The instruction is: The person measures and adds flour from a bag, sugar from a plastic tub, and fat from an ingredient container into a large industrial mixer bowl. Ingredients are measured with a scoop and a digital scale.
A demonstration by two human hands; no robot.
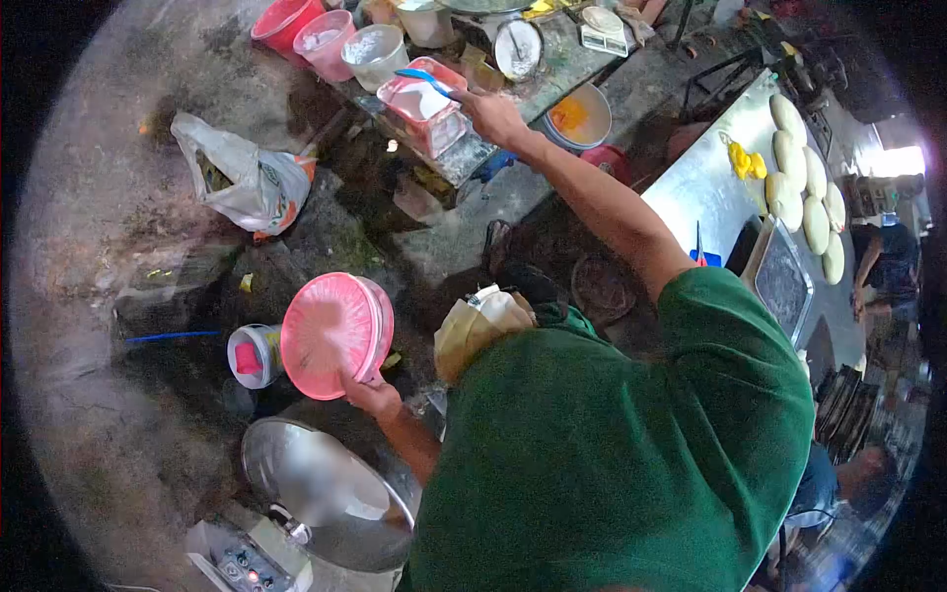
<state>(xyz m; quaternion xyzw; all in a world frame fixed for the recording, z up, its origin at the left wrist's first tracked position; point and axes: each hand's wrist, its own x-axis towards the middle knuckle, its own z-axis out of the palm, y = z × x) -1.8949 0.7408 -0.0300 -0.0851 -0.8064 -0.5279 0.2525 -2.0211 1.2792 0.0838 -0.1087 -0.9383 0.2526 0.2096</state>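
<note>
My right hand (493, 118) is closed around the handle of a blue plastic spoon (422, 78). The spoon is over a red-rimmed tub (430, 118) that holds white powder. Lower left, my left hand (372, 397) grips the rim of a round pink plastic bowl (330, 333), tilted so that its inside shows, with a pale, powdery-looking middle. Below the bowl is a large metal mixing bowl (367, 493) with something white in it.
Pink and clear buckets (375, 57) line the low table beside a scale (604, 30). A white plastic bag (237, 178) and a small bucket (254, 355) stand on the floor. Several pale dough loaves (786, 158) lie on a metal table (705, 168). Other people (888, 257) are at the far right.
</note>
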